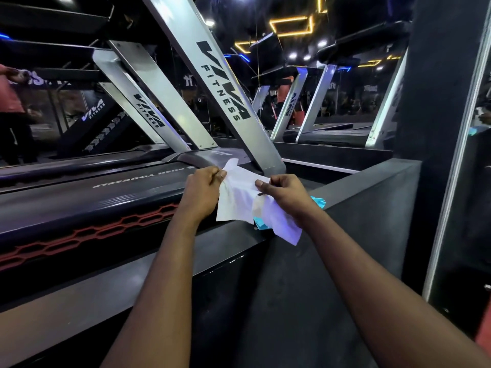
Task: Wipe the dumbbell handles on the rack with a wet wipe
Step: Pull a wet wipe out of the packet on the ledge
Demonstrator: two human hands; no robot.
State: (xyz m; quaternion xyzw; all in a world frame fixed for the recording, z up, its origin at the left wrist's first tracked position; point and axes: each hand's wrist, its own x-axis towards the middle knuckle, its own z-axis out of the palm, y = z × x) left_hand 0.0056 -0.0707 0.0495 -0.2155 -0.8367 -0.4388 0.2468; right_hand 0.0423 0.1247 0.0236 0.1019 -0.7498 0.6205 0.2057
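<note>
A white wet wipe (pixel 239 200) hangs spread between both hands above a grey ledge. My left hand (pixel 202 189) pinches its upper left edge. My right hand (pixel 284 195) pinches its upper right edge with thumb and fingers. A teal wipe packet (pixel 261 224) lies on the ledge under the wipe, and part of it shows behind my right wrist. No dumbbells or rack are in view.
A treadmill deck (pixel 106 197) with red honeycomb trim runs along the left, its silver upright (pixel 212 75) rising ahead. The grey ledge (pixel 372 187) stretches to the right. A mirror reflects more treadmills. A person in red stands at the far left (pixel 10 102).
</note>
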